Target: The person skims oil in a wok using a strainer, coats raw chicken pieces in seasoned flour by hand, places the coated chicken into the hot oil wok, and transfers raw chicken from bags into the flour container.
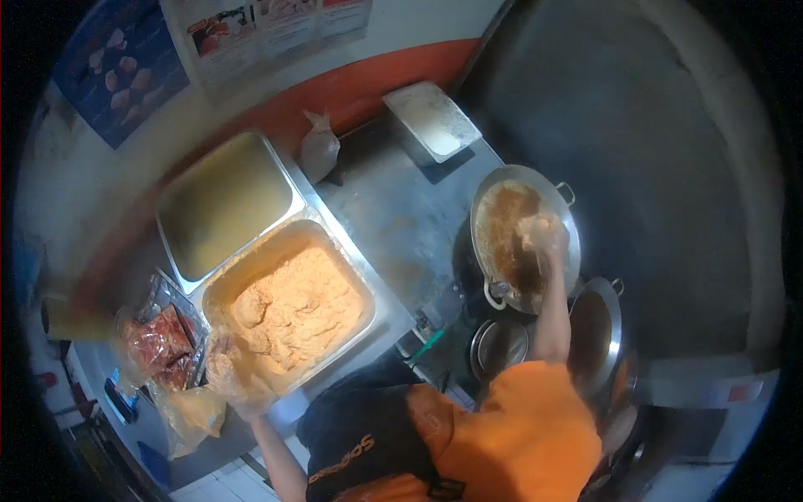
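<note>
A: Right hand?
B: [545,237] Right hand's over the wok [481,209], right side, above brown oil [508,213]. Fingers look bent, but blurred; can't tell if they grip a pale lump or are just caked.
A: Left hand [229,366]?
B: At the near-left corner of the steel tray [251,263], floury. Can't tell if it grips anything.
A: Main stuff where?
B: Coating mix [314,289] in that tray, left of the wok; rounded lumps [251,309] half buried.
A: Doing it well?
B: My call: fingertips off the oil, any piece released low by the rim, never dropped from height. Shake loose flour off first.
A: Textures?
B: Mix: orange-tinted, powdery, clumpy. Wok: round, shiny metal, loop handles. Far-left tray [162,227]: rectangular, cloudy liquid, flat surface.
</note>
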The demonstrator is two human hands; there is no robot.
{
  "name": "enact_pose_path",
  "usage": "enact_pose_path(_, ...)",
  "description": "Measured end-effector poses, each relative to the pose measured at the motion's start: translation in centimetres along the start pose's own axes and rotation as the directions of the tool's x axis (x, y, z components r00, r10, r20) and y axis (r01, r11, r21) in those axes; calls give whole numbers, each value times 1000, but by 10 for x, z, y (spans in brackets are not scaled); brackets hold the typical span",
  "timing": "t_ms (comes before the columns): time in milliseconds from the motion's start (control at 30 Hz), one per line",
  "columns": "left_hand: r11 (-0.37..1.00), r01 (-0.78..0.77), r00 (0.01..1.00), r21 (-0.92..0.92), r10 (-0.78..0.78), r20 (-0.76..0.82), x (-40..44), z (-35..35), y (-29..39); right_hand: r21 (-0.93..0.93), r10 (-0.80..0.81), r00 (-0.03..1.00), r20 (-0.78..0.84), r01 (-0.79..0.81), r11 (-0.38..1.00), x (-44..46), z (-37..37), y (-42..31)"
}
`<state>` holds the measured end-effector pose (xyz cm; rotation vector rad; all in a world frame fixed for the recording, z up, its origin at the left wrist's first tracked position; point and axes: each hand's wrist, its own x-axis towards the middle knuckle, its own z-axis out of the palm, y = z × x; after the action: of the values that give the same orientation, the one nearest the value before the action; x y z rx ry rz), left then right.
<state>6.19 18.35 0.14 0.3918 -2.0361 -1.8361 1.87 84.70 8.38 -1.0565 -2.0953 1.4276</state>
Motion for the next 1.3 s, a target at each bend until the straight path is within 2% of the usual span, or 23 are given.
enact_pose_path(67, 999, 0, 1000, 46, 0, -6, 1, 6, 4, -429, -31, 999, 37, 44, 902, 28, -9, 12)
enact_pose_path(133, 994, 1, 1000, 110, -1, -2, -2, 4, 11, -419, -75, 992, -97, 28, 908, 83, -38, 90)
enact_pose_path(200, 981, -10, 1000, 195, 10, 3, -9, 4, 22, -810, -356, 934, -26, 189, 555, 77, -30, 98)
enact_pose_path(233, 972, -10, 1000, 235, 10, 5, -13, 3, 28, -762, -267, 963, -32, 150, 630, 79, -28, 95)
enact_pose_path(267, 965, -9, 1000, 264, 10, -1, -18, -1, 35, -536, -106, 991, -82, 46, 843, 64, -13, 66)
enact_pose_path(333, 957, 0, 1000, 290, -1, 5, -17, -1, 47, -498, 58, 996, -70, -85, 863, 82, -14, 74)
enact_pose_path(400, 964, 7, 1000, 265, -12, 19, -8, 3, 58, -196, -392, 920, -18, 381, 904, 94, -10, 78)
enact_pose_path(433, 974, 8, 999, 227, -16, 33, -1, 7, 64, -554, -355, 934, -25, 283, 783, 117, -12, 66)
enact_pose_path(467, 986, 8, 999, 168, -16, 48, 6, 12, 70, -375, -410, 910, 70, 404, 834, 111, -16, 46)
enact_pose_path(600, 999, 54, 997, -2, -53, 63, 25, 17, 75, -185, -486, 831, 272, 541, 821, 27, 83, -90)
enact_pose_path(633, 982, 83, 996, -172, -77, 38, 27, 16, 68, -32, -503, 793, 345, 545, 838, -6, 117, -107)
enact_pose_path(700, 929, 99, 995, -355, -100, 16, 27, 15, 66, 122, -516, 696, 500, 533, 837, -107, 178, -155)
enact_pose_path(733, 897, 98, 995, -432, -103, 11, 24, 12, 68, -74, -413, 616, 671, 610, 789, -149, 201, -183)
enact_pose_path(833, 891, 87, 996, -446, -94, 7, 10, -8, 55, 48, -191, 155, 969, 642, 765, -216, 283, -166)
enact_pose_path(867, 920, 82, 997, -383, -79, 24, 6, -13, 50, 141, -186, -37, 982, 801, 581, -238, 314, -151)
enact_pose_path(900, 915, 78, 997, -397, -71, 32, 2, -17, 51, 134, -15, -143, 990, 878, 459, -258, 335, -158)
enact_pose_path(933, 875, 93, 995, -476, -92, 25, -3, -19, 54, 341, -220, -288, 932, 901, 268, -257, 372, -92)
enact_pose_path(967, 832, 102, 993, -546, -115, 9, -7, -24, 56, 347, -220, -295, 930, 903, 254, -267, 387, -81)
enact_pose_path(1033, 832, 70, 992, -550, -117, -51, -15, -41, 56, 237, 249, -245, 937, 970, 61, -293, 410, -78)
enact_pose_path(1067, 830, 34, 991, -557, -102, -92, -21, -48, 57, 259, 254, -263, 931, 965, 47, -296, 415, -80)
enact_pose_path(1167, 839, -33, 981, -544, -78, -179, -32, -72, 54, 246, 268, -284, 921, 955, 165, -287, 416, -99)
enact_pose_path(1267, 848, -29, 961, -530, -122, -248, -45, -96, 42, 131, 149, -186, 971, 939, 317, -266, 433, -92)
enact_pose_path(1300, 841, 3, 945, -541, -180, -275, -51, -103, 38, 12, 133, -158, 978, 686, 727, -246, 454, -57)
